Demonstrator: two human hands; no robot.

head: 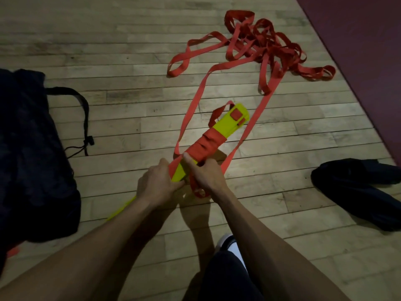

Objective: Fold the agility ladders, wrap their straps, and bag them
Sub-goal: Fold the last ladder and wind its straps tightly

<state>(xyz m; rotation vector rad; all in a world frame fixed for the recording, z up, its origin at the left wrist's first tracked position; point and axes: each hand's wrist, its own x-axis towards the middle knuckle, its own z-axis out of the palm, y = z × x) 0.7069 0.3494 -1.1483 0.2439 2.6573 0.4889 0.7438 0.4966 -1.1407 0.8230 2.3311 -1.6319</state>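
Observation:
A stack of yellow-green ladder rungs (233, 123) is held slanted above the wooden floor, its middle bound by several turns of red strap (206, 146). My left hand (157, 185) grips the stack's lower end. My right hand (207, 175) grips the stack just below the wraps, thumb pressed on the strap. Two lines of loose red strap run from the bundle to a tangled red pile (260, 44) farther off on the floor. A large dark drawstring bag (32, 153) lies at the left.
A small dark pouch (360, 187) lies on the floor at the right. A dark red mat (364, 40) covers the upper right corner. My shoe (227, 244) and dark trouser leg show at the bottom. A yellow rung edge (121, 210) sticks out under my left forearm.

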